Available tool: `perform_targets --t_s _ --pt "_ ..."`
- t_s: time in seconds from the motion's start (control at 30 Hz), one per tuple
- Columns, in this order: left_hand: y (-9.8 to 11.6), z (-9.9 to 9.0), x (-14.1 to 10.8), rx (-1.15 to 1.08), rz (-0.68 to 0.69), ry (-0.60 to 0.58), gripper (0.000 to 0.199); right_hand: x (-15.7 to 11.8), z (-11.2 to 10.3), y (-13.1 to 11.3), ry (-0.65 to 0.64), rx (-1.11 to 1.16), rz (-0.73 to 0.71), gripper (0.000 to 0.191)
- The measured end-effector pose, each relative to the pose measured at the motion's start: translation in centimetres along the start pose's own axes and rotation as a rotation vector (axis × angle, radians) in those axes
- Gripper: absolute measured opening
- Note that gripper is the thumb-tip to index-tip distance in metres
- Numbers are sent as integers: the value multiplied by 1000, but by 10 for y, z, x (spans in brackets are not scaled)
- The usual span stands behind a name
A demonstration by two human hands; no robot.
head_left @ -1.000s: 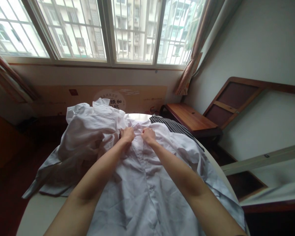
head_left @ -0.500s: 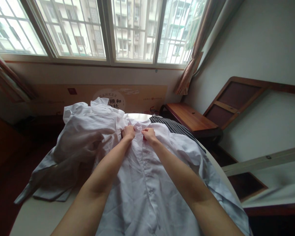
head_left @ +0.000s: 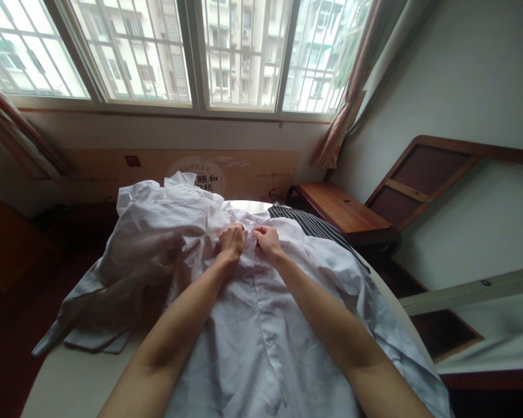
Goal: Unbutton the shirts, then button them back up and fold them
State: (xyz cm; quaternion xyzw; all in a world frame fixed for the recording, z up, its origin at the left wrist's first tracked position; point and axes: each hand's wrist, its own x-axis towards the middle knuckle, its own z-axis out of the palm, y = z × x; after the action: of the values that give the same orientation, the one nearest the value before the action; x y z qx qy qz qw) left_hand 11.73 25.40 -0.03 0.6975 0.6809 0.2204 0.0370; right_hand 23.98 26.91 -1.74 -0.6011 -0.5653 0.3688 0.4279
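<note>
Head view, single feed, hands at mid-table. Shirt (head_left: pixel 296 354): white, laid on the pale table (head_left: pixel 81 377), front up as far as I can read it, its front strip (head_left: pixel 260 307) running from the fingers back toward the wearer. The far end, which I take for the collar, lies just beyond the fingertips.

Left hand (head_left: pixel 232 239): back up, fingers curled in and closed on the cloth just left of the strip; fingertips mostly hidden from me. Right hand (head_left: pixel 268 241): thumb and forefinger brought nearly together in a fine pinch at the strip, with what I read as shirt cloth between them. The two hands are near each other but apart. Small red patch (head_left: pixel 258 244) just under the right fingers; I cannot tell what it is.

Step in hand, my judgement: close fingertip work at the top of the strip, the two sides being held together there. Whether a button sits in the pinch is too small to tell.

Next move, as I would call it: left hand to steady the layered edge, right pinch to be kept precise, with enough slack that the cloth does not pull askew. Risk noted: the strip bends lower down, so the edges could be mismatched.

Surroundings: white bundle (head_left: pixel 157 217) heaped left of the hands, joined to the shirt or separate, unclear; striped cloth (head_left: pixel 320 229) at the far right edge.
</note>
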Motion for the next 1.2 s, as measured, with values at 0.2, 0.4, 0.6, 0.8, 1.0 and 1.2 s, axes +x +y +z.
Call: perform_targets --t_s 0.2,0.4,0.6,0.8,1.0,1.2 --pt "-5 5 2 -276 -86 -31 22 -5 2 -5 53 -20 -75 19" --pt "-9 6 4 -474 -95 -45 19 -7 8 -2 59 107 -34 20" --pt "-13 11 7 -524 -86 -36 17 -7 10 1 66 191 -58 21" --pt "-17 14 11 -545 -112 -46 18 -7 12 6 36 240 -40 22" --pt "-16 13 8 -474 -80 -30 17 -8 10 2 -28 378 63 14" --pt "-18 17 9 -619 -79 -38 16 -5 -2 -10 -172 503 237 14"
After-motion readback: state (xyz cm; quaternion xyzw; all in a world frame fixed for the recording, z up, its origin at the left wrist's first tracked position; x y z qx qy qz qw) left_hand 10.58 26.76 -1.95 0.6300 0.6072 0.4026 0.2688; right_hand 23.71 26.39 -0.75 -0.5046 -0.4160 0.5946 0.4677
